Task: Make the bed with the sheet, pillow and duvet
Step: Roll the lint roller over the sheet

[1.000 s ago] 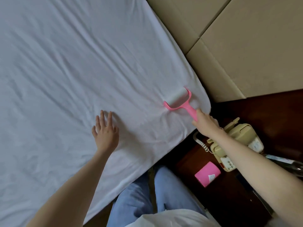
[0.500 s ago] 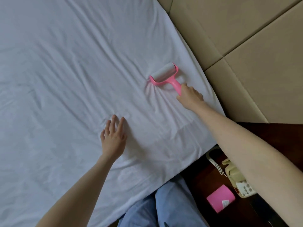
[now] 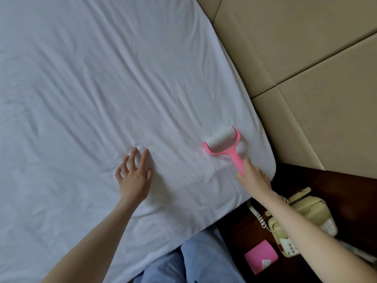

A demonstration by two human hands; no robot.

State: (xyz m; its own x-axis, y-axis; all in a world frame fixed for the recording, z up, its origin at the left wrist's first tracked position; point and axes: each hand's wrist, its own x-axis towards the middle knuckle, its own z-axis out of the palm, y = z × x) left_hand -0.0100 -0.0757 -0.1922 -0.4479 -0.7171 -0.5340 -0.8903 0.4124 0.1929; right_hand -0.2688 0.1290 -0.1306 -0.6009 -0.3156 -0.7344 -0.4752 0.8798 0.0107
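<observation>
Wrinkles may bunch if the roller (image 3: 222,140), gripped by the right hand (image 3: 252,176), drags the sheet (image 3: 102,78) toward ten o'clock; the relaxed left hand (image 3: 133,176) rests flat on it.

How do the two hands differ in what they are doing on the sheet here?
The left hand lies open, fingers spread, holding nothing; the right hand grips the pink lint roller by its handle. The left is nearer the bed's middle, the right near its corner. Both are over the white sheet.
</observation>
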